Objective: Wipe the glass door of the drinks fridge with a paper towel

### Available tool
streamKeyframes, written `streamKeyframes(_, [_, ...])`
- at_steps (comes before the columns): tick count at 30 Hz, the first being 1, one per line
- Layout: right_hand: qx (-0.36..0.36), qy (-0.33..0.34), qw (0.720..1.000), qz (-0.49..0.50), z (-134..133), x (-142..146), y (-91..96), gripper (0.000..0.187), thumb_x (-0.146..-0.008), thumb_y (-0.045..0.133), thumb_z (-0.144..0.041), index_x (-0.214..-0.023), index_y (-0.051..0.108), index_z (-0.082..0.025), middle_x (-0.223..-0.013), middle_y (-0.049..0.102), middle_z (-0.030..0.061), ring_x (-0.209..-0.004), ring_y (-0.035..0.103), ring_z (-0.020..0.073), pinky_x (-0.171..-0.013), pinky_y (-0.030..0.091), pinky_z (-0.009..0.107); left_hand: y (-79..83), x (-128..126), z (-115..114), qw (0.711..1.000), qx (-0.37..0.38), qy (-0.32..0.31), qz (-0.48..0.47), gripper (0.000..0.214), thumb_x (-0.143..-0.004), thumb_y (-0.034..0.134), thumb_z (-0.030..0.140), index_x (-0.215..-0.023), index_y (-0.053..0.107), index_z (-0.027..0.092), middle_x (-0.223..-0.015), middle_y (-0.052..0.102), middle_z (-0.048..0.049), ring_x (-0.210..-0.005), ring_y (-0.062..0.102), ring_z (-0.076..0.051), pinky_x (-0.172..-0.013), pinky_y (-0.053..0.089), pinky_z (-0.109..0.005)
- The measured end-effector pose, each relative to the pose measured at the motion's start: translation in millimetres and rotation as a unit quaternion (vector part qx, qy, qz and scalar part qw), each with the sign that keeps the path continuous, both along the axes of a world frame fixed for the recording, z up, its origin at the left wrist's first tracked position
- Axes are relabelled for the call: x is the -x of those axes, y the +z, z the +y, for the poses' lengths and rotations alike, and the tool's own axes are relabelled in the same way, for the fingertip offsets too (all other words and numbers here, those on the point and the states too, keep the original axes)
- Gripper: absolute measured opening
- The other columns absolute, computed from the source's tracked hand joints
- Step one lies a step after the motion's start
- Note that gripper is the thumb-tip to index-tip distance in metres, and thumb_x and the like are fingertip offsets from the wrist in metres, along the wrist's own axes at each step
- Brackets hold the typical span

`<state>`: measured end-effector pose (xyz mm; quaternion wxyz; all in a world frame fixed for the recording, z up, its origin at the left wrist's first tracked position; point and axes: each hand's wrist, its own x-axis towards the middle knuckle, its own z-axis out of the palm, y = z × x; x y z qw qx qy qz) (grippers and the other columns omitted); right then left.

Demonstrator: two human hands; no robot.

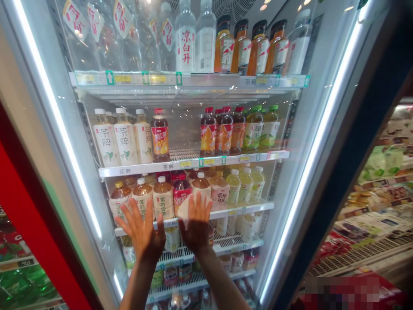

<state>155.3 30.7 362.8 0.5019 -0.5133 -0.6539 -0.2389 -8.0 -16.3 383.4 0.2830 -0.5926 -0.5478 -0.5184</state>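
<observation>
Pressing left hand (143, 232) and right hand (195, 224), fingers spread, against a drinks cooler's glass door (80, 142)

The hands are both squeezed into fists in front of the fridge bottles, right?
No, they aren't fists. The head view shows the left hand and the right hand both open with fingers spread, in front of the bottles in the drinks fridge.
</observation>
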Motion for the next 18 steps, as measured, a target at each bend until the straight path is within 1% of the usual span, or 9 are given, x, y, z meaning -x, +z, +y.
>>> streamKeyframes(2, [-0.033,-0.025,0.996,0.077,2,-27,11.2,0.075,-0.104,0.034,-0.039,-0.163,0.006,-0.004,-0.167,0.015,0.0297,-0.156,0.013,0.0472,-0.115,0.026,0.079,2.3,-11,1,1.000,0.001,0.004,-0.003,0.068,-0.099,0.052,0.034,-0.161,0.024,0.029,-0.173,-0.004,-0.0084,-0.158,-0.008,-0.040,-0.123,-0.006,-0.073])
streamKeyframes(4, [-0.057,-0.041,0.988,0.139,3,-49,20.2,0.071,-0.104,0.027,-0.033,-0.163,-0.001,-0.004,-0.169,0.004,0.0296,-0.157,0.007,0.0476,-0.115,0.022,0.080,4.3,-23,3,1.000,0.008,0.009,-0.008,0.070,-0.099,0.051,0.034,-0.161,0.020,0.031,-0.173,-0.007,-0.0068,-0.158,-0.012,-0.038,-0.123,-0.008,-0.072])
streamKeyframes(5, [-0.061,-0.041,0.986,0.147,3,-56,22.0,0.071,-0.104,0.026,-0.032,-0.163,-0.002,-0.005,-0.169,0.002,0.0286,-0.157,0.006,0.0473,-0.115,0.022,0.080,5.0,-31,3,1.000,0.012,0.011,-0.008,0.071,-0.099,0.052,0.034,-0.162,0.018,0.032,-0.173,-0.008,-0.0060,-0.158,-0.014,-0.037,-0.122,-0.008,-0.071])
streamKeyframes(6, [-0.057,-0.032,0.989,0.135,2,-61,21.8,0.071,-0.104,0.026,-0.034,-0.163,-0.002,-0.006,-0.169,0.003,0.0282,-0.157,0.006,0.0470,-0.115,0.022,0.080,5.6,-39,4,1.000,0.015,0.012,-0.007,0.073,-0.099,0.052,0.033,-0.162,0.016,0.033,-0.173,-0.010,-0.0054,-0.158,-0.015,-0.036,-0.122,-0.009,-0.071])
streamKeyframes(9, [-0.040,0.030,0.998,0.040,-1,-68,15.7,0.074,-0.104,0.031,-0.042,-0.164,0.004,-0.008,-0.169,0.016,0.0264,-0.157,0.010,0.0448,-0.114,0.026,0.079,6.4,-66,8,1.000,0.014,0.014,0.006,0.078,-0.097,0.055,0.031,-0.162,0.011,0.036,-0.172,-0.012,-0.0045,-0.158,-0.016,-0.035,-0.122,-0.008,-0.072])
streamKeyframes(11, [-0.042,0.049,0.998,0.004,1,-80,15.6,0.076,-0.103,0.033,-0.043,-0.164,0.004,-0.008,-0.169,0.016,0.0257,-0.158,0.008,0.0431,-0.115,0.025,0.079,6.4,-85,10,1.000,0.007,0.016,0.014,0.081,-0.096,0.057,0.031,-0.162,0.010,0.037,-0.172,-0.011,-0.0044,-0.158,-0.015,-0.036,-0.122,-0.007,-0.072])
streamKeyframes(15, [-0.087,0.000,0.993,0.079,10,-119,28.7,0.077,-0.103,0.038,-0.035,-0.164,0.001,-0.008,-0.171,0.003,0.0236,-0.159,0.002,0.0412,-0.118,0.020,0.077,6.9,-122,12,1.000,-0.003,0.021,0.017,0.080,-0.096,0.057,0.030,-0.161,0.013,0.038,-0.173,-0.008,-0.0042,-0.158,-0.011,-0.037,-0.122,-0.005,-0.073])
streamKeyframes(16, [-0.091,-0.002,0.992,0.087,11,-126,31.1,0.077,-0.102,0.039,-0.034,-0.164,0.001,-0.007,-0.171,0.001,0.0230,-0.159,0.002,0.0411,-0.119,0.020,0.077,7.2,-130,12,1.000,-0.004,0.021,0.016,0.079,-0.096,0.057,0.029,-0.161,0.014,0.037,-0.173,-0.007,-0.0046,-0.159,-0.010,-0.037,-0.123,-0.004,-0.073])
streamKeyframes(18, [-0.085,0.016,0.994,0.062,10,-136,31.3,0.079,-0.102,0.041,-0.035,-0.164,0.002,-0.007,-0.171,0.002,0.0219,-0.159,0.002,0.0407,-0.120,0.019,0.076,8.0,-147,13,1.000,-0.005,0.018,0.018,0.079,-0.096,0.057,0.028,-0.161,0.014,0.037,-0.173,-0.007,-0.0054,-0.159,-0.010,-0.037,-0.123,-0.003,-0.073])
